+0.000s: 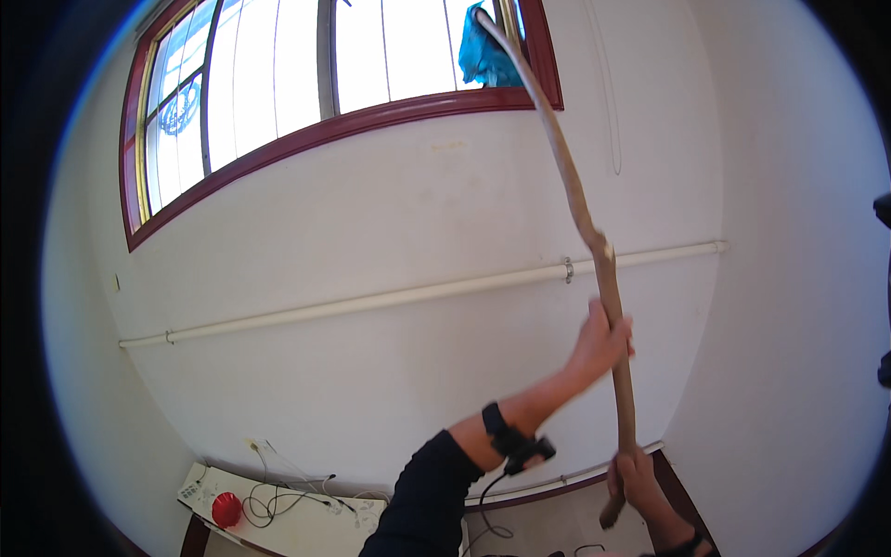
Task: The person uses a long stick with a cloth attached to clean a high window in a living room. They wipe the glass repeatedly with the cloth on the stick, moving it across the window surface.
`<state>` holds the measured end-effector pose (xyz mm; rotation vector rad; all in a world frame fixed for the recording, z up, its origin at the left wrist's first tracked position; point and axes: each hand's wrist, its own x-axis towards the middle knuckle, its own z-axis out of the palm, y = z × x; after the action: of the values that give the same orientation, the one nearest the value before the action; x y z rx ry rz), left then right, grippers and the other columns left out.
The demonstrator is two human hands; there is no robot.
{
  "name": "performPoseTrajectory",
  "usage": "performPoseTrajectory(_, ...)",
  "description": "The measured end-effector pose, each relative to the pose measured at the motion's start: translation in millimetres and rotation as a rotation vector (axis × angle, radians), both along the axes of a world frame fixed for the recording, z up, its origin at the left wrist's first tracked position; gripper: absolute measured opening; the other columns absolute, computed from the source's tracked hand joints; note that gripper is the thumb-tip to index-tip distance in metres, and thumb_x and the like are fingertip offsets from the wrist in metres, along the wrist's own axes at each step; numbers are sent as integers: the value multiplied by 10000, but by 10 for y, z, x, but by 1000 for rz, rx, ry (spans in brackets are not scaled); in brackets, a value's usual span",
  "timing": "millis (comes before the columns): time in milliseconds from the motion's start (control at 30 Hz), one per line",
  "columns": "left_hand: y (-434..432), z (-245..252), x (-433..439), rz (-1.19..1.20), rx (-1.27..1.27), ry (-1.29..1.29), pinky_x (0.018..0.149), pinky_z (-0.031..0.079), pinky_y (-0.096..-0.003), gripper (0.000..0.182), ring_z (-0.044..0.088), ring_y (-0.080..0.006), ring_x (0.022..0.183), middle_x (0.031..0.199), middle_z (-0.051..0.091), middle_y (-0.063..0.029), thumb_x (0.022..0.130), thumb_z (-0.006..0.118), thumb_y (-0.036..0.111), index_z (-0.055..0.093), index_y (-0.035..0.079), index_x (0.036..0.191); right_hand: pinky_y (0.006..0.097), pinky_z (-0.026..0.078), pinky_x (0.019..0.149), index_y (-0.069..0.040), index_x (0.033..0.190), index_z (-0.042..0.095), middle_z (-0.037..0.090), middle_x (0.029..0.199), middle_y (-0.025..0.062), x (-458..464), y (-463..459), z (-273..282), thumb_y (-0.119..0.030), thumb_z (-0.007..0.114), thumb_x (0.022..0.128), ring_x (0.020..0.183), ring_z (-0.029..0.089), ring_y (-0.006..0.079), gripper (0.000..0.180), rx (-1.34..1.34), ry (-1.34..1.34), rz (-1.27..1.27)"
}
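My left hand grips a long wooden pole around its middle, below a knot. Lower down, my right hand is closed around the pole near its butt end. The pole rises in a bent line across the wall to the window. At its tip hangs a blue cloth, against the lower right corner of the window. Whether the cloth is tied to the pole cannot be seen. A strap with a small black device sits on my left forearm.
A dark red frame borders the window. Below it a white pipe crosses the wall. A cord loop hangs to the right. At lower left, a white cabinet holds a red bowl-like object and cables.
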<state>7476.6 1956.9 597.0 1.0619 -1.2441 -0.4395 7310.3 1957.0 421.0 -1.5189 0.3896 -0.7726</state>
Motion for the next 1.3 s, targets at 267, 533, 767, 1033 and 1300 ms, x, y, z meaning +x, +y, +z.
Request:
performPoseTrajectory(267,266,-685,-449,-122,-23,-11,529,479,-273,191,568,-144,584,747,512,-78,890,455,86,284,14,935,254,360,369,-47,730,523,483,516,7,-445,234,-854,-277,495,851,401,448,104,261,-47,-45,-161)
performPoseTrajectory(533,365,-324,-618,-92,-77,-154,536,466,-265,180,560,-125,595,750,510,-64,887,463,73,316,7,966,262,346,403,-39,698,500,444,517,0,-215,211,-646,-189,536,820,430,410,106,197,-64,-220,-192)
performPoseTrajectory(767,216,-265,-825,-68,-17,-214,547,477,-288,222,579,-141,616,765,530,-70,878,502,93,320,17,979,288,439,430,-9,763,463,504,570,65,-407,69,-424,-50,566,732,448,509,137,115,8,-70,-102)
performPoseTrajectory(1033,116,-662,-1318,93,100,-446,666,484,-370,348,583,-298,759,902,551,-138,827,601,173,374,12,1036,266,448,483,13,795,481,546,615,61,-726,-250,97,-83,665,713,513,549,131,223,-184,-52,-404)
performPoseTrajectory(1300,394,-387,-794,321,-62,-567,747,489,-322,435,546,-219,998,1122,529,-116,757,661,80,481,44,1151,248,366,439,-4,629,547,491,520,3,-1168,-482,-560,-78,684,683,492,458,62,165,-16,34,-316)
